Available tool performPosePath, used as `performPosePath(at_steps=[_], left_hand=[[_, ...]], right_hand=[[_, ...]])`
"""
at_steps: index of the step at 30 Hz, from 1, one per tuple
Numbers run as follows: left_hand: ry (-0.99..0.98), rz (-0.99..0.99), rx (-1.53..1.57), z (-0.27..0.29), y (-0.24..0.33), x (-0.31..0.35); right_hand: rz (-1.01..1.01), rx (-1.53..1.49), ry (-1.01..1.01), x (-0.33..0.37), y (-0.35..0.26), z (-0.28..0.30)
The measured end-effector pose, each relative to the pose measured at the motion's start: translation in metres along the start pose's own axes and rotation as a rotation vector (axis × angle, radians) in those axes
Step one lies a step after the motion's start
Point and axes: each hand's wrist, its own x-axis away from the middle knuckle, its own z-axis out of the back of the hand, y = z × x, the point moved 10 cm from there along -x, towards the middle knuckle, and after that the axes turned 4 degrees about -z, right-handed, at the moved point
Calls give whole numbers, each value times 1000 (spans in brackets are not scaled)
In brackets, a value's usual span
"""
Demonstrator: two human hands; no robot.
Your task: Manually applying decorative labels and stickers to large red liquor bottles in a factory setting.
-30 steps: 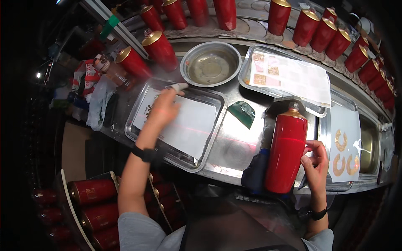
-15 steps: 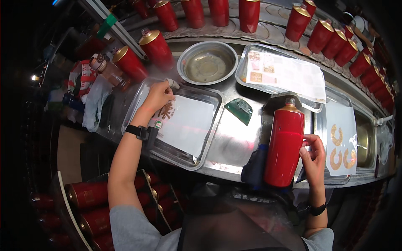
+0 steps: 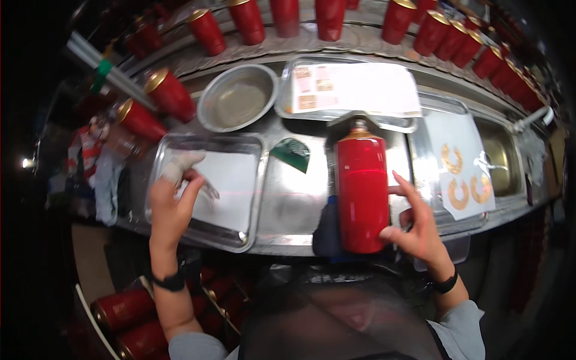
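Over the left tray (image 3: 259, 198), my left hand (image 3: 171, 195) is closed at the fingertips, one finger wrapped in a pale beige covering. Beside its thumb hangs a small brownish decal (image 3: 210, 191), blurred by motion; the fingertips seem to hold it above the white sheet (image 3: 231, 180). A glossy red bottle (image 3: 363, 192) with a gold shoulder and clear neck rests at a metal stand (image 3: 343, 127), neck pointing away. My right hand (image 3: 417, 225) is at its right side. The thumb presses near the base and a finger touches the side, while the index finger is raised off it.
A metal basin (image 3: 237, 99) of liquid stands behind the left tray. A green scraper (image 3: 292, 154) lies on the steel counter. Another tray with a printed sheet (image 3: 360, 90), a sheet of gold arcs (image 3: 459, 174) and a sink (image 3: 501, 150) are farther right. Red bottles (image 3: 285, 18) line the back.
My left hand has drawn nearer to me, and the decal has come away from its place on the sheet. My right hand's thumb has moved onto the bottle near its base. The whole view has shifted.
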Motion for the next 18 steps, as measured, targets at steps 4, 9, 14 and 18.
performPosePath(at_steps=[4, 9, 14, 18], left_hand=[[-18, -120, 74, -11, 73, 8], [4, -219, 440, -22, 144, 3], [-33, -80, 713, -37, 169, -19], [-155, 9, 946, -93, 168, -64]], right_hand=[[300, 334, -119, 21, -19, -15], [390, 338, -52, 22, -20, -23], [441, 262, -92, 20, -30, -14], [-144, 128, -173, 14, 17, 11]])
